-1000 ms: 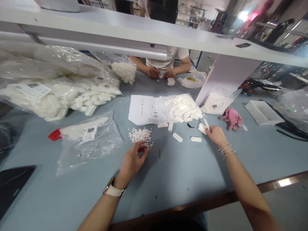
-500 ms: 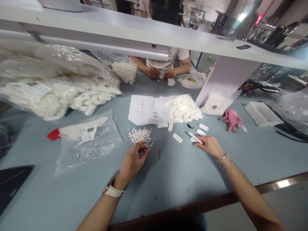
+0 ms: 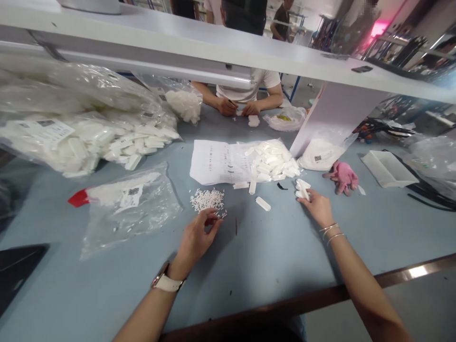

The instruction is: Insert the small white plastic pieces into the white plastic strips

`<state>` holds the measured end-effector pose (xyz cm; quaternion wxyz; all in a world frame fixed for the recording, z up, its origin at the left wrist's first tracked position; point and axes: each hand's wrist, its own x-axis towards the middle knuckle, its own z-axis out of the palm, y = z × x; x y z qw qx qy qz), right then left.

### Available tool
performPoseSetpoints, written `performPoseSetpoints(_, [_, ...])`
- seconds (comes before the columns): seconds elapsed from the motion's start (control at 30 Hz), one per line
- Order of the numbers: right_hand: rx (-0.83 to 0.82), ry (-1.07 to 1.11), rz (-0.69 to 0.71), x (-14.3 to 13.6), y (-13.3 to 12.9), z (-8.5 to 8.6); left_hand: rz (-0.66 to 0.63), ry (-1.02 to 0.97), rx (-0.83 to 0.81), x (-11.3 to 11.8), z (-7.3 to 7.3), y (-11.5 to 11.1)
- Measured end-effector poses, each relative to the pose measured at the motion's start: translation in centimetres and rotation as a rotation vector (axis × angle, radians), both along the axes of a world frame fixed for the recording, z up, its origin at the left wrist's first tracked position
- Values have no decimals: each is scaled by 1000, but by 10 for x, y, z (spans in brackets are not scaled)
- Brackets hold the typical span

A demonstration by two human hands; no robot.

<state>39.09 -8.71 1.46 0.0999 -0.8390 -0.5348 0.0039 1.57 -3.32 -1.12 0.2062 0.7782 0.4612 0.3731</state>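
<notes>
My left hand (image 3: 199, 237) rests at the near edge of a pile of small white pegs (image 3: 206, 198), its fingers curved and thumb apart from them. Whether a tiny peg sits between its fingertips is too small to see. On the right, my right hand (image 3: 317, 206) grips a white oblong plastic piece (image 3: 303, 191). It is pressed against similar white pieces (image 3: 302, 183), bunched just ahead of my fingers. One more white oblong piece (image 3: 263, 204) lies alone between the hands. A thin brown stick (image 3: 235, 226) lies right of my left hand.
A bag of white pieces (image 3: 274, 161) lies on a printed sheet (image 3: 210, 161). Big clear bags (image 3: 81, 142) fill the left, near an opened bag (image 3: 131, 213). A pink glove (image 3: 345, 177) and white tray (image 3: 388, 168) stand right. Across the table, a person works under the shelf (image 3: 213, 42).
My right hand has moved right and slightly forward with its white piece, and the loose white pieces there are now pushed together. My left hand has stayed put.
</notes>
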Motion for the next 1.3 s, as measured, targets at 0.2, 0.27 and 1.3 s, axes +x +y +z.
performPoseSetpoints(0.2, [113,173,-119,25,7,7,-10,3,32,-1,-3,0])
performPoseSetpoints(0.27, [65,156,-117,30,11,9,-13,-2,33,-1,-3,0])
performPoseSetpoints(1.3, [7,235,422,-116,27,-1,-35,43,-5,-2,1,0])
